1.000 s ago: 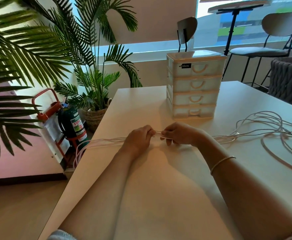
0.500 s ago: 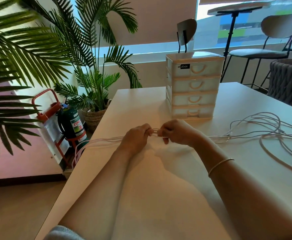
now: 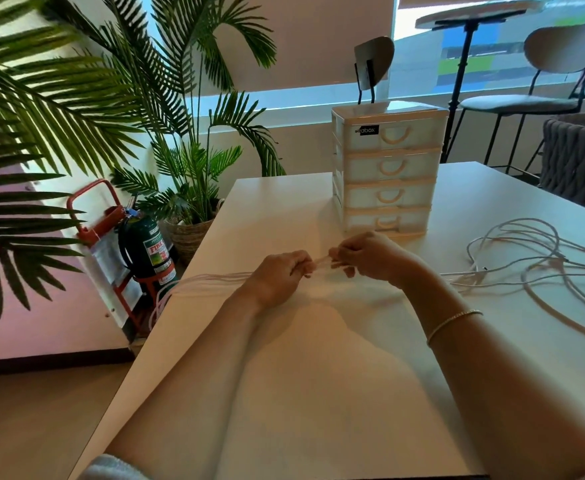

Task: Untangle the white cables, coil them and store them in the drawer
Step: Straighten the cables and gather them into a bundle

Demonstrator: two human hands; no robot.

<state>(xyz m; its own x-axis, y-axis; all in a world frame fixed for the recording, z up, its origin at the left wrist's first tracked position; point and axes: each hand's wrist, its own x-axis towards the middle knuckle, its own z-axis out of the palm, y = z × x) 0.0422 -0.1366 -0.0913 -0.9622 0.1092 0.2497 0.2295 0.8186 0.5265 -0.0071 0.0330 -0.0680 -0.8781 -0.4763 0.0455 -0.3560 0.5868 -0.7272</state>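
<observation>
The left hand (image 3: 277, 275) and right hand (image 3: 370, 256) pinch the white cables (image 3: 526, 268), which lie across the white counter (image 3: 319, 393) and hang off its left edge. The shut drawers (image 3: 388, 171) stand behind the hands. Plants (image 3: 128, 98) and chairs (image 3: 533, 81) fill the room.

Just one camera here, worn on the person's head, looking forward and down over both forearms at the white table (image 3: 319, 393), so the near edge sits right under the lens. It's wide-angle and close in, with the drawer unit (image 3: 386, 171) at the far end, palm plants (image 3: 118, 109) off to the left and chairs (image 3: 540, 81) far right.
</observation>
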